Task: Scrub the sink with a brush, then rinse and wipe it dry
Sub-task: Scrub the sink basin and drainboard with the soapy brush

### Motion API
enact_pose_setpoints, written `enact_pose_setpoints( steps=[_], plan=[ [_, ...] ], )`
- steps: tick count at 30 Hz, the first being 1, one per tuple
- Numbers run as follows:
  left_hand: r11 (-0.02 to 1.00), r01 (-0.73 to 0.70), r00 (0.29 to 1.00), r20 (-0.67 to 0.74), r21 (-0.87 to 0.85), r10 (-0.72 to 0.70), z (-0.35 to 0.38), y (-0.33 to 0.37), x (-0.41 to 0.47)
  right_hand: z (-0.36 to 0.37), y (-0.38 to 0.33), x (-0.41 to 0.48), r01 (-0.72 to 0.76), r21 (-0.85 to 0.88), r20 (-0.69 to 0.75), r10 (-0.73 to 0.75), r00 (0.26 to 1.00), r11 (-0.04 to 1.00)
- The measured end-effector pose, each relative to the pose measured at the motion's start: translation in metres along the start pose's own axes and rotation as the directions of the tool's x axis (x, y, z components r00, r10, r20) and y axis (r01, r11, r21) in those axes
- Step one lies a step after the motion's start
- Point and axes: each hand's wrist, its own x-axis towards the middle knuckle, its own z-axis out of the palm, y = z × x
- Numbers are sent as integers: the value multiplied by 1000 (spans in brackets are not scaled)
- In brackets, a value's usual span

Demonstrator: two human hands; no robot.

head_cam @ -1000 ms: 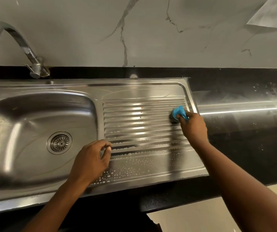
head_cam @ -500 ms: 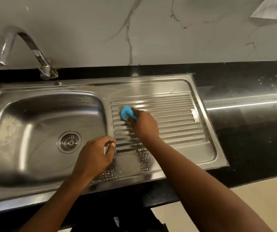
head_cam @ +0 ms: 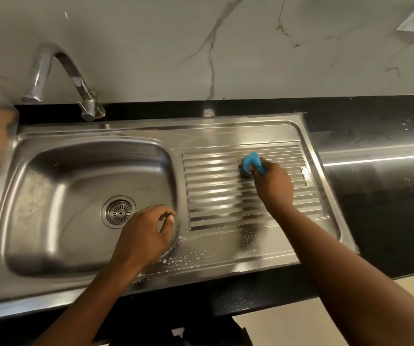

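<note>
Nearest, soap bubbles (head_cam: 188, 260) dot the front ledge of the steel sink (head_cam: 51, 290). The left hand (head_cam: 146, 236) rests at the basin's right rim, fingers loosely curled around nothing (just beside the drain (head_cam: 118, 211)). Farther back, the right hand (head_cam: 274, 186) grips the blue brush (head_cam: 252, 163), which sticks out beyond its fingertips, down on the upper ribs of the drainboard (head_cam: 213, 191). Behind, the faucet (head_cam: 63, 68) stands at the back ledge.
</note>
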Motion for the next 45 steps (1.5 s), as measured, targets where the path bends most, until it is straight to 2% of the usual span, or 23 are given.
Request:
enact_pose_setpoints(
  steps=[5,9,15,21,26,32,37,42,45],
  plan=[
    [1000,9,1000,11,6,-9,-8,-9,0,43,-64,-23,91,57,91,-95,991,994],
    [1000,11,1000,10,4,-11,-10,-14,-1,76,-109,-47,199,34,179,-202,963,979],
    [1000,12,1000,4,-6,-12,-10,-16,-4,64,-89,-60,342,-20,277,-323,905,939],
    [1000,15,1000,-2,3,-15,-20,-19,-6,24,-41,-25,230,-124,151,-211,966,965],
    [999,20,1000,-25,25,-19,-27,-31,-11,39,-70,-17,110,-20,119,-106,987,994],
    [1000,11,1000,-26,17,-10,-29,-32,-14,78,-112,-50,246,3,212,-241,947,969],
    [1000,12,1000,-10,4,-12,-26,-26,-11,73,-97,-72,404,-53,290,-374,881,913],
    [1000,4,1000,-6,3,-4,-20,-19,-8,51,-61,-60,346,-32,249,-328,911,938],
    [1000,7,1000,-9,-5,-7,-20,-18,-7,39,-45,-42,293,-82,175,-276,945,953]
  ],
)
